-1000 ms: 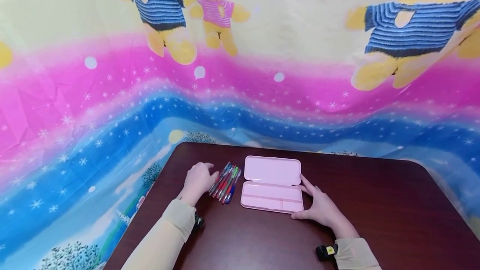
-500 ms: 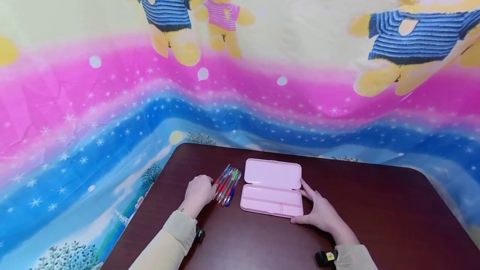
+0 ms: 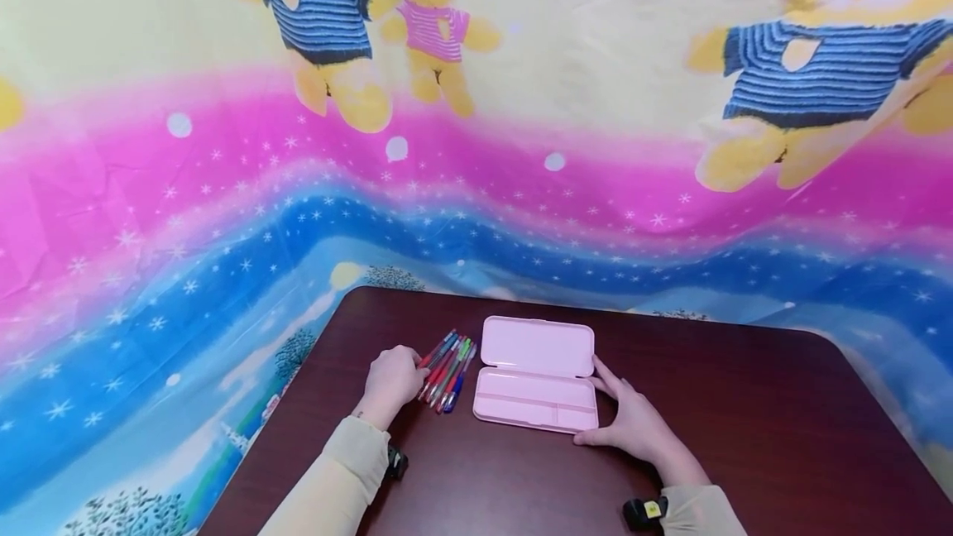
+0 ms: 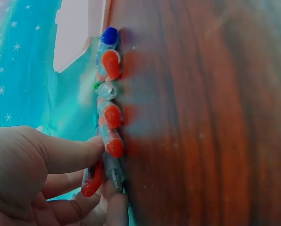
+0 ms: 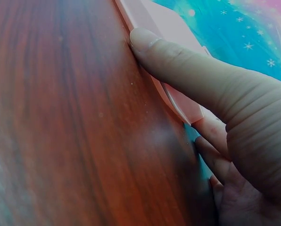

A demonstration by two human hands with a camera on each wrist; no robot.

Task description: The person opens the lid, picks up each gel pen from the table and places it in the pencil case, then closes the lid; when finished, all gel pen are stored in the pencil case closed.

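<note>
Pink pencil case (image 3: 536,375) lies open and flat on the dark wood bench (image 3: 744,420) in the head view, lid half away from the person, tray half nearer, both halves bare inside. Just left of it a bundle of pens (image 3: 447,366) lies slanted on the bench, close to the case's left edge. Left hand (image 3: 393,380) sits at the near end of the pens, fingers curled onto them. Right hand (image 3: 633,420) rests flat on the bench against the case's right end, fingers straight and spread, thumb at the near corner, forefinger by the hinge. Cream sleeves on both forearms, a small black device at each wrist. Cartoon bear cloth (image 3: 223,189) hangs behind the bench. Left wrist view: left hand (image 4: 46,179) pinches a clear pen with red trim (image 4: 94,176) between thumb and fingers; the other pens (image 4: 110,84) lie side by side along the bench (image 4: 206,117), red caps, one green, one blue at the far end, pencil case (image 4: 77,33) beyond them. Right wrist view: right hand (image 5: 235,141) with one finger stretched out straight, its tip touching the pencil case (image 5: 171,52) edge on the bench (image 5: 65,117); other fingers loosely spread below, holding nothing.
</note>
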